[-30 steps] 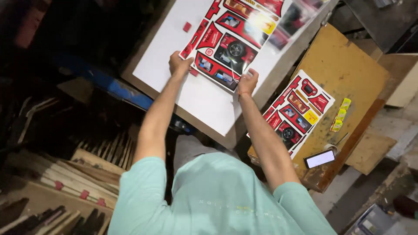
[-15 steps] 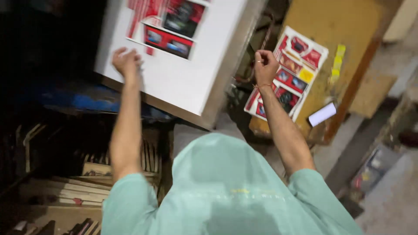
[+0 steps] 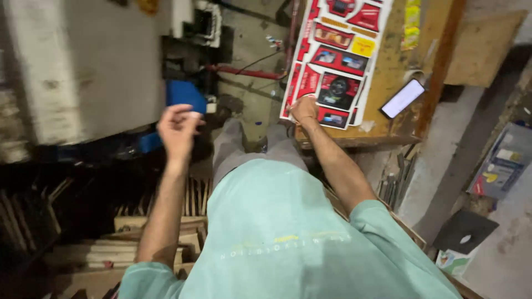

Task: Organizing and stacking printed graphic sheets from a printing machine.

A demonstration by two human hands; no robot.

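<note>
Head view, centre top: right hand [image 3: 303, 109] pressing on the lower corner of the printed sheets [image 3: 332, 61] on the yellow table [image 3: 388, 105]. Left hand [image 3: 177, 128] mid-left, loosely curled, holding nothing, blurred. Stack hanging over the edge; could slide off if tugged. Phone [image 3: 403, 98] just right; blue part [image 3: 185, 94] near left hand.

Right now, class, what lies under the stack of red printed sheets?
The stack of red printed sheets rests on a yellow-brown wooden table; the right hand touches its near edge. The tabletop beneath is covered.

Mint-green short-sleeved shirt [image 3: 277, 232], faint pale lettering across it; grey trousers [image 3: 249, 149]; forearms bare, no gloves, watch or rings visible.
</note>
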